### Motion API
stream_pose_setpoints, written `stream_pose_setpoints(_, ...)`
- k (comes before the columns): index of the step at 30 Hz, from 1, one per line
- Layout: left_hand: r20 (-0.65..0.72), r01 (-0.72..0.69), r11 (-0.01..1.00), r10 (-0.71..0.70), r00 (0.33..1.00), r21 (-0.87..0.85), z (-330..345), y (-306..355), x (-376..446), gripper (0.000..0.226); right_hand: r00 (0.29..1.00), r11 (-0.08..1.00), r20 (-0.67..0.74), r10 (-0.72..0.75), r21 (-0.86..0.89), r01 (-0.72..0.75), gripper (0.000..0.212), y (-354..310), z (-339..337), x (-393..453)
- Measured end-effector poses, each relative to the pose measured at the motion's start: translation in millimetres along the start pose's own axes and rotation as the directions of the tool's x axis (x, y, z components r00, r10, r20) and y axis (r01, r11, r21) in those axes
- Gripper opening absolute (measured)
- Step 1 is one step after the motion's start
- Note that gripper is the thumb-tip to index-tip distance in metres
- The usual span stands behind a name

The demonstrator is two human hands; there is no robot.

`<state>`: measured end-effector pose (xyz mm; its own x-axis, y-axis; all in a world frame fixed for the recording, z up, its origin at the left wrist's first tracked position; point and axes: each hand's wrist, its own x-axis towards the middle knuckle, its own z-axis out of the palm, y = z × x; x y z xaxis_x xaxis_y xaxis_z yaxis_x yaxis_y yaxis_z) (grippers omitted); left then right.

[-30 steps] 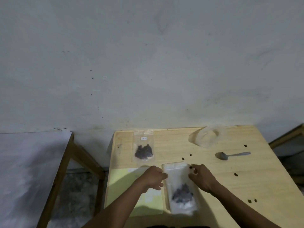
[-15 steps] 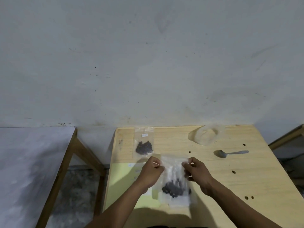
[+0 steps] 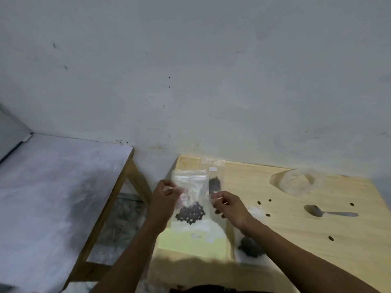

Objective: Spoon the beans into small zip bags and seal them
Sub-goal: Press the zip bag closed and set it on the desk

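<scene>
Zip bag held upright over the desk's left edge, left hand and right hand apparently pinching its sides. Film limp, slippery; beans weigh the bottom. Grip at zip strip.

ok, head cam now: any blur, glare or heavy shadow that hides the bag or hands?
Head view: dim, flat light, soft throughout with motion blur, worst on the clear container. No glare. Wide-angle bending at the table edges. A dark shadow falls along the near edge. The held bag, its beans, left hand and right hand stay readable; the spoon casts a small shadow.
</scene>
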<state>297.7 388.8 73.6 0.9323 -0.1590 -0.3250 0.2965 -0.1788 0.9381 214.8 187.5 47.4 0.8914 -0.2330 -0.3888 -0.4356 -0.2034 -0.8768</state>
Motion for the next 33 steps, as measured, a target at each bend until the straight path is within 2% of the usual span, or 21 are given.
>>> stream_pose_setpoints(3,-0.067,0.063,0.993,-0.069,0.995,-0.096,-25.8,-2.9,-3.8,0.02,0.98,0.939,0.177,-0.088,-0.315,0.142,0.018,20.8,21.7,0.6)
stream_pose_setpoints(6,-0.079,0.093,0.983,-0.107,0.991,-0.157,-43.3,0.6,-14.7,0.02,0.932,0.796,0.335,-0.14,-0.522,0.308,0.024,34.6,39.3,-0.1)
stream_pose_setpoints(11,-0.132,0.073,0.996,-0.08,0.988,-0.055,-58.9,-6.8,-30.7,0.025,0.894,0.58,0.431,-0.124,-0.7,0.418,0.031,45.0,62.7,6.3)
stream_pose_setpoints(15,-0.145,0.046,0.999,-0.049,0.988,-0.025,-64.1,-8.9,-33.2,0.025,0.891,0.49,0.436,-0.128,-0.753,0.439,0.019,46.4,72.6,9.7)
stream_pose_setpoints(17,-0.148,0.044,0.999,-0.048,0.988,-0.031,-65.7,-9.0,-33.4,0.022,0.888,0.499,0.447,-0.111,-0.748,0.439,0.014,46.7,74.9,10.9)
stream_pose_setpoints(19,-0.143,0.05,0.998,-0.053,0.988,-0.023,-66.4,-9.2,-32.2,0.02,0.881,0.551,0.462,-0.098,-0.712,0.435,0.011,43.8,74.0,10.3)
stream_pose_setpoints(23,-0.109,0.042,0.999,-0.04,0.993,0.018,-66.3,-5.3,-27.2,0.017,0.915,0.795,0.388,-0.105,-0.521,0.312,0.009,24.6,60.3,6.6)
stream_pose_setpoints(26,-0.064,0.012,0.998,-0.008,0.998,0.056,-60.4,-0.4,-23.1,0.024,0.964,0.956,0.241,-0.114,-0.238,0.173,0.014,-3.1,38.8,4.1)
stream_pose_setpoints(29,-0.055,-0.027,0.991,0.035,0.998,0.128,-43.3,4.7,-15.7,0.014,0.983,0.99,0.141,-0.118,-0.063,0.128,0.012,-38.3,16.1,5.0)
stream_pose_setpoints(33,-0.008,-0.072,0.99,0.073,0.997,0.122,-10.2,27.0,-12.0,0.01,0.977,0.978,0.052,-0.209,0.033,0.207,0.013,-80.8,-5.4,7.2)
